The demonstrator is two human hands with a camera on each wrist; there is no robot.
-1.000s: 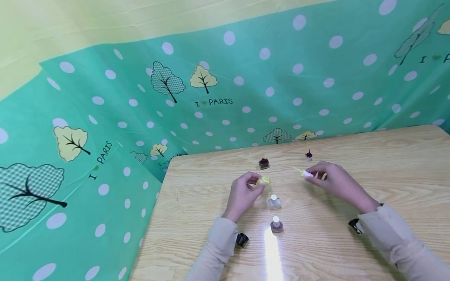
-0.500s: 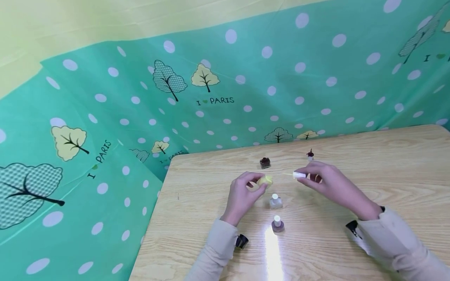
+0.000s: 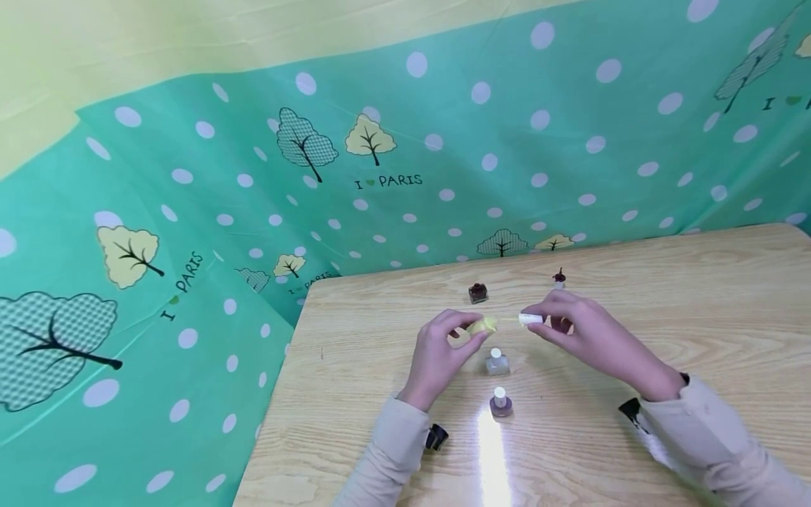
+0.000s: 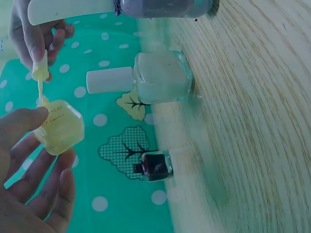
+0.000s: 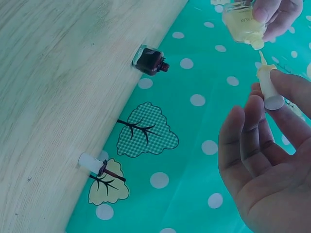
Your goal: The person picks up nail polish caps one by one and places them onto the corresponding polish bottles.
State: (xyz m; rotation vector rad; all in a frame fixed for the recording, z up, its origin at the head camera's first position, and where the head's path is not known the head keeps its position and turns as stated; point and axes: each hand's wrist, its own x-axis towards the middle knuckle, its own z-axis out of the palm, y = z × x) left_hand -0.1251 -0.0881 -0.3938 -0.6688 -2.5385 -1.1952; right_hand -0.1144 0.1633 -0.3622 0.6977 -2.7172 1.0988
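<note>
- Green dotted cloth [image 3: 222,183] is hung behind a wooden table [image 3: 355,345].
- Above the table, a yellow bottle [image 4: 64,128] is pinched by the left hand [image 3: 437,358], its neck [image 5: 257,43] aimed toward the right hand [image 3: 586,332].
- A white cap [image 5: 268,88] is pinched by the right hand, its brush [image 5: 263,58] pointed lengthwise at that neck; whether the tip is inside cannot be told.

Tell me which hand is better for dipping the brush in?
Probably the right hand: it pinches the white cap, whose brush points at the yellow bottle. The left hand holds that bottle.
</note>
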